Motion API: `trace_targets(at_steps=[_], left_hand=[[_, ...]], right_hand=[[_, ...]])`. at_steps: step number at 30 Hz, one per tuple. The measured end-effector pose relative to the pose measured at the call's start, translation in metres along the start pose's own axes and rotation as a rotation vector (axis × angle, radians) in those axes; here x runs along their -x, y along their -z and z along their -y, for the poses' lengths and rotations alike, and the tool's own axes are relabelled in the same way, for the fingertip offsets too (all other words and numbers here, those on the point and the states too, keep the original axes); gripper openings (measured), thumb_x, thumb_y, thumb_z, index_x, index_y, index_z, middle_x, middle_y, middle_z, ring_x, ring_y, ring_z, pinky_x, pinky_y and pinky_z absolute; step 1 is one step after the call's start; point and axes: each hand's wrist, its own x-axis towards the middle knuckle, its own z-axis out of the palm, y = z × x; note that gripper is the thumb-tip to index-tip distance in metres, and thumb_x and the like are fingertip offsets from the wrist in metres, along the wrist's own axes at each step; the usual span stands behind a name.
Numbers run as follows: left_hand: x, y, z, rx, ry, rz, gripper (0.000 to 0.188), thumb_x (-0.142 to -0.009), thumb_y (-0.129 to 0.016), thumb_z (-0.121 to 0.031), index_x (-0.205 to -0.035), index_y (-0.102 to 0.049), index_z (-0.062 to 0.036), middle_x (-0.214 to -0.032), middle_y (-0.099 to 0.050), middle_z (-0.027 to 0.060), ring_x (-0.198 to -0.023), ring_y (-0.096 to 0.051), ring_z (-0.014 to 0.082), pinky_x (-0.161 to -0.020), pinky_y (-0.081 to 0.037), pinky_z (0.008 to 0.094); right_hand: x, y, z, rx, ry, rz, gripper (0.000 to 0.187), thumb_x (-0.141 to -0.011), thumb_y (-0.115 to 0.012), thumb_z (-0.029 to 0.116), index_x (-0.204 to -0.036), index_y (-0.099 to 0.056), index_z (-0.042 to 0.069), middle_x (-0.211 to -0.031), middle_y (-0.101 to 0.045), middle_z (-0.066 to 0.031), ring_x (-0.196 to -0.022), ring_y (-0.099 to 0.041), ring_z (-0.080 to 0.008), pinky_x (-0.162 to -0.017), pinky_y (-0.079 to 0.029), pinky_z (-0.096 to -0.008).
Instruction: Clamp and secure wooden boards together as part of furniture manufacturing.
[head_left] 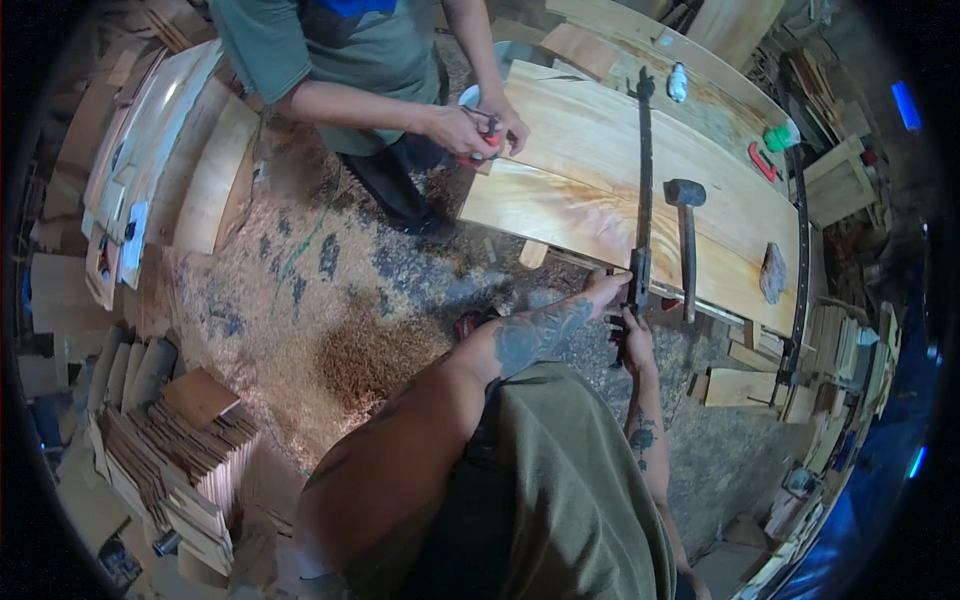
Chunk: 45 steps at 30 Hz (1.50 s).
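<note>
A long dark bar clamp (645, 165) lies across a pale wooden panel (560, 200) made of boards set edge to edge. At the panel's near edge, my left hand (605, 290) is closed around the clamp's near end. My right hand (635, 345) grips the same clamp just below, around its screw end; its fingers are partly hidden. A mallet (686, 195) with a black head rests on the panel to the right of the clamp, its handle reaching past the near edge.
Across the panel's left end, a co-worker's hands (480, 130) hold a red-handled tool. Another dark bar clamp (800, 270) spans the right end. A dark stone-like piece (773, 273), a white bottle (678, 82) and a red clamp (762, 160) lie around. Stacked boards (190, 470) stand lower left.
</note>
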Motion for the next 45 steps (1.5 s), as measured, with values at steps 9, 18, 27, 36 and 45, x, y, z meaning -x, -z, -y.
trace_targets(at_steps=[9,18,27,36,45], left_hand=[[0.025,-0.023,-0.035,-0.321,0.085,-0.100,0.046,-0.078,-0.076,-0.021,-0.116,-0.061,0.0001,-0.104,-0.068,0.0123,-0.094,-0.062,0.0223,-0.082,-0.048,0.0394],[-0.009,0.013,-0.012,0.046,0.202,0.060,0.027,-0.087,-0.069,-0.037,-0.084,-0.058,-0.0127,-0.070,-0.052,-0.0039,-0.055,-0.043,0.0065,-0.047,-0.034,0.0229],[-0.021,0.014,-0.014,0.016,0.205,0.081,0.027,-0.088,-0.070,-0.037,-0.079,-0.056,-0.0157,-0.066,-0.050,-0.0060,-0.055,-0.043,0.0056,-0.048,-0.034,0.0214],[-0.020,0.007,-0.022,-0.104,0.242,-0.035,0.031,-0.087,-0.069,-0.043,-0.081,-0.056,-0.0161,-0.061,-0.047,-0.0052,-0.050,-0.041,0.0071,-0.044,-0.032,0.0228],[-0.022,0.003,-0.021,-0.084,0.213,-0.091,0.030,-0.085,-0.071,-0.042,-0.079,-0.058,-0.0160,-0.059,-0.049,-0.0028,-0.045,-0.040,0.0093,-0.040,-0.029,0.0252]], right_hand=[[0.036,0.028,-0.038,-0.214,-0.091,-0.068,0.035,-0.097,-0.052,0.038,-0.115,-0.052,0.009,-0.097,-0.068,-0.0117,-0.068,-0.064,-0.0191,-0.057,-0.049,-0.0305],[0.076,0.058,-0.103,-0.482,-0.110,-0.209,0.055,-0.094,-0.050,0.050,-0.128,-0.052,0.007,-0.105,-0.063,-0.0109,-0.081,-0.059,-0.0223,-0.073,-0.046,-0.0348],[0.116,0.020,-0.110,0.065,0.457,-0.223,0.054,-0.088,-0.065,0.016,-0.136,-0.046,0.000,-0.117,-0.063,-0.0141,-0.086,-0.061,-0.0153,-0.076,-0.048,-0.0256],[0.094,-0.020,-0.081,0.805,0.515,-0.621,0.056,-0.083,-0.071,0.033,-0.120,-0.054,-0.006,-0.098,-0.062,-0.0230,-0.089,-0.063,-0.0355,-0.077,-0.050,-0.0437],[0.089,-0.015,-0.079,0.363,0.423,-0.601,0.036,-0.098,-0.052,0.028,-0.101,-0.065,-0.005,-0.073,-0.067,-0.0136,-0.067,-0.065,-0.0236,-0.065,-0.050,-0.0350]])
